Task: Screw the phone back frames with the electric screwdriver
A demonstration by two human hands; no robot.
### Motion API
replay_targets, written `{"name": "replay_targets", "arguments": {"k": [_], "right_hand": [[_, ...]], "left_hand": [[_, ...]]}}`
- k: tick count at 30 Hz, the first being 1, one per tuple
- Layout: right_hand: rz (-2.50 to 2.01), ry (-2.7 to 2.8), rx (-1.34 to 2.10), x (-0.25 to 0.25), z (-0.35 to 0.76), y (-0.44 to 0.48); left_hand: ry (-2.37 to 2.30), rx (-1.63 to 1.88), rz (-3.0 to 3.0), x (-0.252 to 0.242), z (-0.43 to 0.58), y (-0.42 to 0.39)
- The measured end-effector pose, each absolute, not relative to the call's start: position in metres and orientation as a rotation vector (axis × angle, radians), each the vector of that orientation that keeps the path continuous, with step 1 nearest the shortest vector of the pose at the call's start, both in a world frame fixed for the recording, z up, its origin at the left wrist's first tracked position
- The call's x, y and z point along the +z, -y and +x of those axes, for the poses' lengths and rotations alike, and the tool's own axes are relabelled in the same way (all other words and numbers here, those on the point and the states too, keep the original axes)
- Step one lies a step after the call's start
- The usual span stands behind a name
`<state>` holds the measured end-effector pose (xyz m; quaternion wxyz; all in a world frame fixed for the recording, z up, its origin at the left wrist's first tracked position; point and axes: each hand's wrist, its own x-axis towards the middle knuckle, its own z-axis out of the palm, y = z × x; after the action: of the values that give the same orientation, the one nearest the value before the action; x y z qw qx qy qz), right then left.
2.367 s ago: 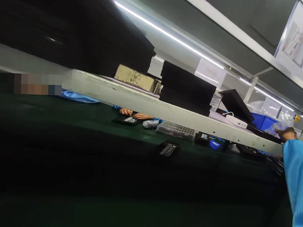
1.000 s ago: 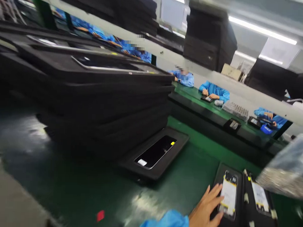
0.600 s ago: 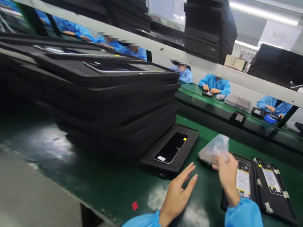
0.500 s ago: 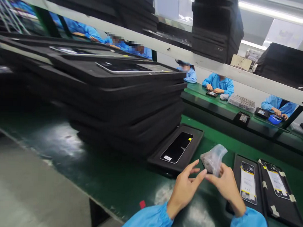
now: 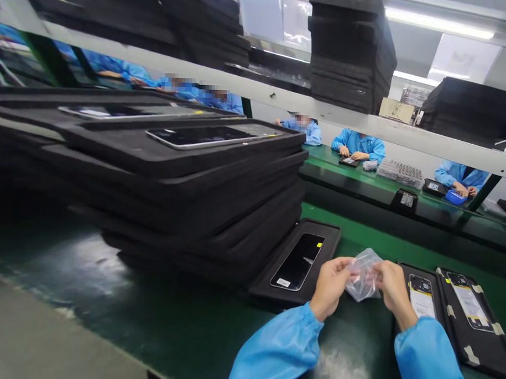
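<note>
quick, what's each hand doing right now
Left hand: closed on the small clear crinkled plastic bag.
Right hand: closed on the same bag's other side.

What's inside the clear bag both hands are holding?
Cannot tell. The clear plastic bag is crumpled between the left hand and right hand; only creased film shows. Fingers cover both edges, so any small contents stay hidden.
</note>
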<state>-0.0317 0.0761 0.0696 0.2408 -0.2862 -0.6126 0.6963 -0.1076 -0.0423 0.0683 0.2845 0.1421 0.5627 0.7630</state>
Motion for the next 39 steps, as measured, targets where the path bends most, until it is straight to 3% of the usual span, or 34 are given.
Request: {"name": "replay_targets", "arguments": {"k": [6,9,13,17,20,23,27,33,39], "right_hand": [[-0.707,1.253,2.180,0.067,-0.031,-0.063],[-0.710,1.181,2.244,0.065,-0.024,-0.053],[-0.671,1.323,2.304,0.066,-0.012,-0.048],[-0.749,1.611,2.261,0.048,-0.009,-0.051],[-0.827,1.633,2.073,0.030,-0.015,-0.051],[-0.804,1.677,1.897,0.028,-0.020,-0.055],[-0.752,1.764,1.722,0.046,-0.014,-0.060],[-0.725,2.335,0.921,0.062,0.018,-0.051],[-0.767,2.365,0.342,0.075,0.172,-0.136]], "left_hand": [[-1.396,2.017,0.285,0.072,-0.100,0.038],[-1.589,1.981,0.482,0.079,-0.083,0.049],[-2.021,1.771,0.938,0.081,-0.078,0.061],[-2.034,1.789,0.737,0.056,-0.096,0.061],[-2.414,1.603,0.828,0.044,-0.098,0.066],[-2.793,1.396,1.428,0.056,-0.088,0.075],[-2.543,0.763,2.202,0.079,-0.079,0.074],[-2.498,-0.107,2.025,0.091,-0.085,0.037],[-2.308,-0.234,2.072,0.099,-0.096,0.029]]}}
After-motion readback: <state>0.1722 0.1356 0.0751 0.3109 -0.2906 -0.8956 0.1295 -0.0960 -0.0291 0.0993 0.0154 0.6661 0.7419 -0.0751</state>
